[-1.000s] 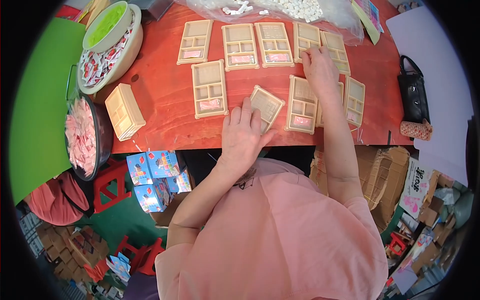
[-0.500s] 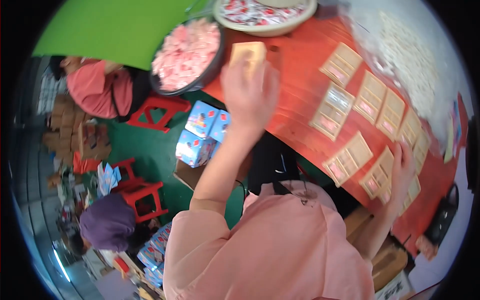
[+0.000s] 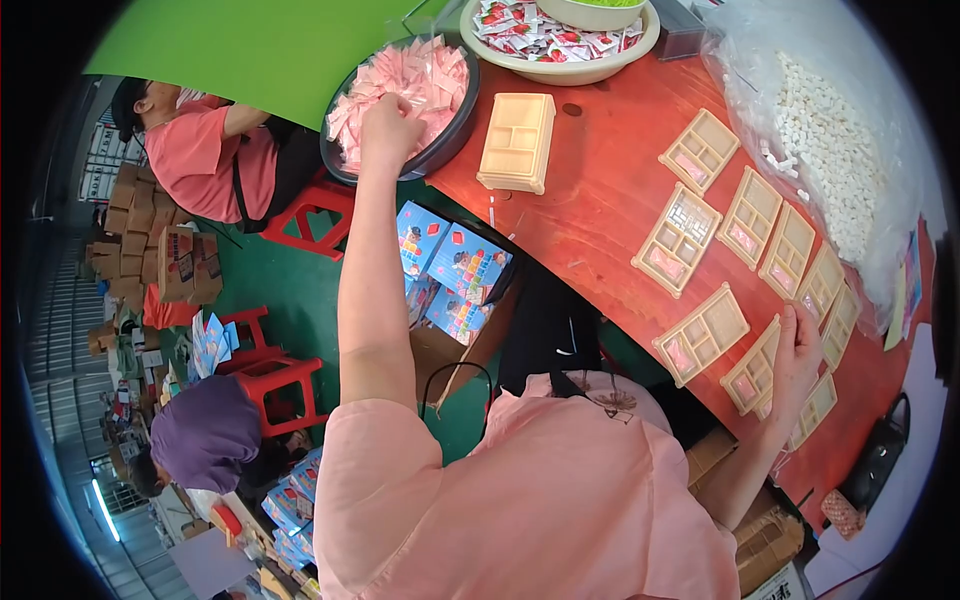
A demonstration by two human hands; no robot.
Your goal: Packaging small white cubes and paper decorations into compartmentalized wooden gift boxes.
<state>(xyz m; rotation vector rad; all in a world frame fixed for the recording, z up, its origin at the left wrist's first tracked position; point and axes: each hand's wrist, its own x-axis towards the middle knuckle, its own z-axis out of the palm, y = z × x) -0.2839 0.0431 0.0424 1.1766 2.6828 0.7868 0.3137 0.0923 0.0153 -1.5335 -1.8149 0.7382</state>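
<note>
My left hand (image 3: 391,128) reaches into a dark round tub (image 3: 467,118) heaped with small pink packets (image 3: 425,72); its fingers are curled, and what they grip is hidden. A stack of beige compartment trays (image 3: 516,142) stands on the red table to the right of the tub. My right hand (image 3: 798,348) is at the table's right side among several laid-out trays, its fingers drawn together; I cannot make out what is in them. Close to it lie one tray (image 3: 701,333) and another tray (image 3: 754,372). Pink packets lie in compartments of these trays. One tray (image 3: 677,240) also holds a clear piece with small white bits.
A cream basin (image 3: 560,72) of red-and-white sachets stands at the back. A clear bag of white pieces (image 3: 825,140) lies at the far right. Blue printed boxes (image 3: 462,270) sit below the table edge. Two people are on the left, near red stools (image 3: 283,390).
My left hand has let go of the tray stack, which now stands on the table, and has moved left into the tub of pink packets. My right hand stays among the trays.
</note>
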